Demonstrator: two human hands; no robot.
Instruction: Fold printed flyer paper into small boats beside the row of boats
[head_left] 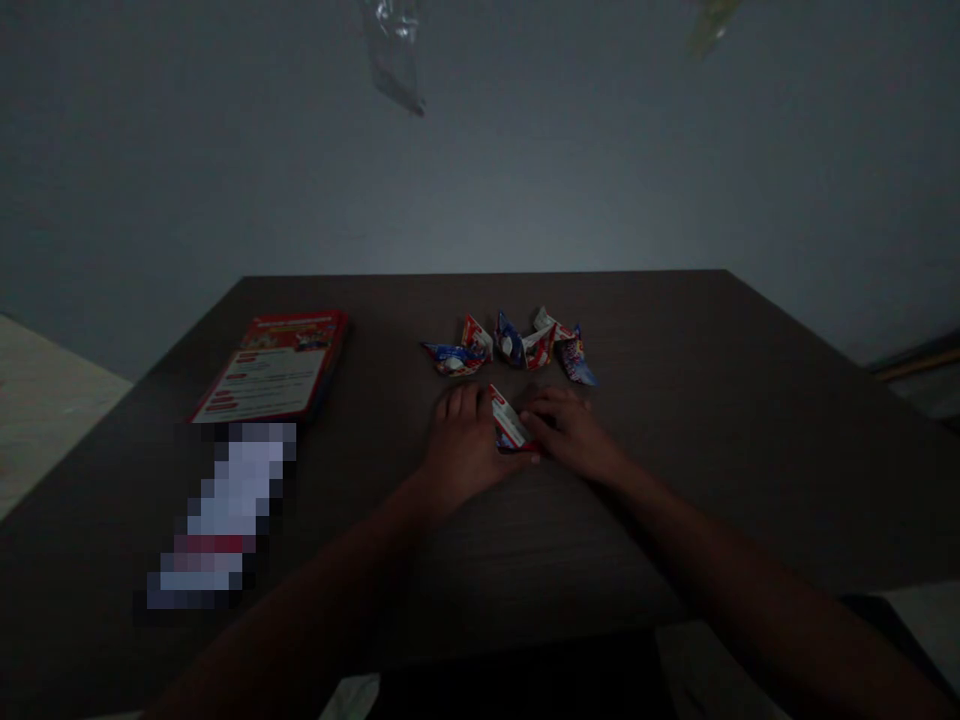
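Observation:
A small folded piece of printed paper (pixel 510 420), white, red and blue with a pointed top corner, is between my hands on the dark table. My left hand (pixel 465 445) grips it from the left, thumb along its lower edge. From the right, the fingers of my right hand (pixel 574 430) press on its side, and part of the paper is hidden beneath them. Just beyond my hands stand three folded paper shapes with upturned points: a left one (pixel 454 358), a middle one (pixel 511 342) and a right one (pixel 574 355).
A stack of red and white printed leaflets (pixel 277 370) lies on the left of the table (pixel 675 330). Nearer me is a pixelated whitish strip (pixel 232 510). Clear plastic (pixel 397 55) hangs against the grey wall (pixel 570 150) behind.

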